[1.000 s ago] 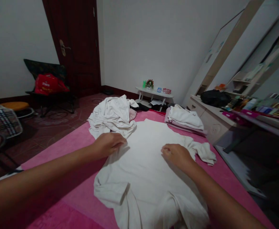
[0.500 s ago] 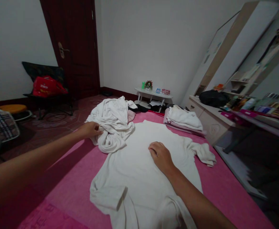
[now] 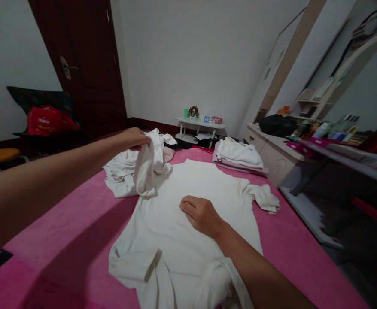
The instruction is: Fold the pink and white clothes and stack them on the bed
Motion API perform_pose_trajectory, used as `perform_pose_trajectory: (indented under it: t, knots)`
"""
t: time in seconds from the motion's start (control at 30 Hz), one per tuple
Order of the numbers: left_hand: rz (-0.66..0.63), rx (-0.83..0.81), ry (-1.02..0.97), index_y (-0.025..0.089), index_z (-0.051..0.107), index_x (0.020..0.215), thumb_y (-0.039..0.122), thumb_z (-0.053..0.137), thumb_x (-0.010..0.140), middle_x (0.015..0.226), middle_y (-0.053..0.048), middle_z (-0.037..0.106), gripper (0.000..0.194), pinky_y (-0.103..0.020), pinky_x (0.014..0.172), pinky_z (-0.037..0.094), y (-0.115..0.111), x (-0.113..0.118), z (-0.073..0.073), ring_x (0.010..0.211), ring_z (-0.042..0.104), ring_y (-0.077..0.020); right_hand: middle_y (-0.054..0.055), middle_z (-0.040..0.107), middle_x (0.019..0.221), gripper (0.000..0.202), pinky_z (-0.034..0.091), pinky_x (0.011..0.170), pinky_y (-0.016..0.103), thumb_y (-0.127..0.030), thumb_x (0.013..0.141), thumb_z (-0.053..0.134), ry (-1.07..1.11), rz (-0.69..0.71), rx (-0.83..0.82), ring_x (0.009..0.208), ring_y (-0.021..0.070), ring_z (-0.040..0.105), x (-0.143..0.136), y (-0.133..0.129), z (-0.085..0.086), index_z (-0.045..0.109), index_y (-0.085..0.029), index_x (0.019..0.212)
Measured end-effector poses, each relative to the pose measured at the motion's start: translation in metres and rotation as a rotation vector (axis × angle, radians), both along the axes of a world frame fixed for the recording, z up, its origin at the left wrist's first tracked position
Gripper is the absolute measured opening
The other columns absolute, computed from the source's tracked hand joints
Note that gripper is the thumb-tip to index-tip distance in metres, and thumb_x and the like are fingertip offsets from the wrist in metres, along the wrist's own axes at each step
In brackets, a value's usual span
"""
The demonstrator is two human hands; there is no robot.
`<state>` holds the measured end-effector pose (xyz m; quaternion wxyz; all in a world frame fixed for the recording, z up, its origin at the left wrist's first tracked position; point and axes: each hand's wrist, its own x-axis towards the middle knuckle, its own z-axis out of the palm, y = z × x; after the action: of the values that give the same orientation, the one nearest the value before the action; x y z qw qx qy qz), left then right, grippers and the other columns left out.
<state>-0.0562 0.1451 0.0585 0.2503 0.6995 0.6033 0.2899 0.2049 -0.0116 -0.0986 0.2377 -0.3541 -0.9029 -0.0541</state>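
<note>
A white long-sleeved shirt lies spread on the pink bed cover, its right sleeve bunched at the side and the other folded near the bottom. My left hand is closed on white cloth, lifting part of it from the crumpled white pile at the shirt's upper left. My right hand rests on the middle of the shirt, fingers curled together; whether it pinches any fabric is hidden.
Folded white clothes sit on the bed's far right. Beyond stands a small white table. A dresser is at the right, and a red bag rests on a chair at the left.
My left hand has risen and moved right, raising cloth from the pile. The camera view has shifted, and my right hand stays on the shirt.
</note>
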Motion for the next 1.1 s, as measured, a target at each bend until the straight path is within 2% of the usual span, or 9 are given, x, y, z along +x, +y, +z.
perform_pose_trajectory:
  t: [0.13,0.27,0.33,0.5,0.6,0.7,0.83,0.93,1.1]
  knots:
    - [-0.307,0.01,-0.213,0.014,0.05,0.125,0.031,0.057,0.085,0.104,-0.009,0.064,0.044,-0.026,0.07,0.05,-0.036,0.085,0.014,0.077,0.063,-0.0122,0.008,0.066,0.099,0.023,0.048,0.078,0.028,-0.013,0.091,0.042,-0.019,0.0,0.003,0.09,0.0168,0.06,-0.001,-0.002,-0.001,0.062,-0.019,0.1]
    - [-0.809,-0.079,-0.4,0.024,0.039,0.138,0.031,0.064,0.079,0.141,-0.015,0.045,0.064,-0.033,0.08,0.051,-0.074,0.118,-0.012,0.106,0.06,-0.0212,0.008,0.067,0.102,0.025,0.048,0.083,0.03,-0.013,0.09,0.043,0.02,-0.045,-0.039,0.094,0.0178,0.061,0.001,-0.004,-0.002,0.063,-0.02,0.102]
    - [-0.789,-0.1,-0.296,0.02,0.043,0.135,0.035,0.065,0.077,0.138,-0.016,0.048,0.063,-0.034,0.08,0.051,-0.082,0.106,-0.038,0.106,0.061,-0.0229,0.008,0.066,0.107,0.025,0.049,0.083,0.029,-0.013,0.09,0.043,0.059,-0.109,-0.053,0.095,0.0176,0.062,0.002,-0.004,-0.001,0.063,-0.02,0.103]
    - [-0.473,0.005,0.159,0.015,0.056,0.116,0.046,0.064,0.073,0.102,-0.011,0.068,0.054,-0.03,0.068,0.047,-0.094,0.036,-0.095,0.08,0.064,-0.0208,0.005,0.062,0.114,0.025,0.049,0.074,0.026,-0.019,0.089,0.049,0.102,-0.482,-0.091,0.088,0.0161,0.064,0.003,0.0,-0.001,0.059,-0.023,0.111]
    - [-0.43,-0.074,0.345,0.019,0.063,0.099,0.054,0.061,0.073,0.084,-0.005,0.069,0.044,-0.026,0.058,0.041,-0.114,0.001,-0.107,0.072,0.063,-0.0201,0.006,0.062,0.111,0.024,0.047,0.067,0.028,-0.028,0.088,0.054,-0.016,-0.668,-0.136,0.083,0.0187,0.065,-0.002,0.006,-0.002,0.059,-0.024,0.111]
    - [-0.463,-0.141,0.431,0.02,0.065,0.078,0.057,0.06,0.073,0.073,-0.003,0.067,0.037,-0.025,0.052,0.033,-0.136,-0.017,-0.113,0.064,0.06,-0.0184,0.006,0.066,0.104,0.021,0.045,0.069,0.029,-0.025,0.09,0.05,-0.125,-0.675,-0.193,0.086,0.02,0.065,-0.006,0.009,0.005,0.062,-0.023,0.107]
    - [-0.503,-0.213,0.347,0.02,0.062,0.073,0.05,0.064,0.07,0.065,0.001,0.064,0.031,-0.024,0.048,0.029,-0.153,-0.028,-0.125,0.057,0.056,-0.016,0.003,0.071,0.085,0.015,0.041,0.064,0.024,-0.02,0.08,0.057,-0.171,-0.634,-0.511,0.079,0.0174,0.065,0.006,0.01,0.039,0.07,-0.022,0.089]
    - [-0.573,-0.434,0.135,0.018,0.063,0.075,0.038,0.063,0.07,0.069,0.001,0.065,0.021,-0.022,0.049,0.036,-0.16,-0.03,-0.131,0.06,0.058,-0.0163,0.003,0.068,0.064,0.019,0.037,0.057,0.023,-0.024,0.077,0.058,-0.279,-0.606,-0.729,0.062,0.0143,0.061,0.023,0.017,0.072,0.068,-0.018,0.062]
    - [-0.646,-0.731,-0.346,0.016,0.064,0.081,0.016,0.06,0.062,0.078,0.001,0.066,0.02,-0.022,0.062,0.045,-0.175,-0.026,-0.111,0.07,0.06,-0.0155,0.006,0.071,0.088,0.024,0.04,0.064,0.026,-0.036,0.082,0.054,-0.188,-0.802,-0.428,0.082,0.0192,0.064,0.037,0.055,0.084,0.072,-0.02,0.083]
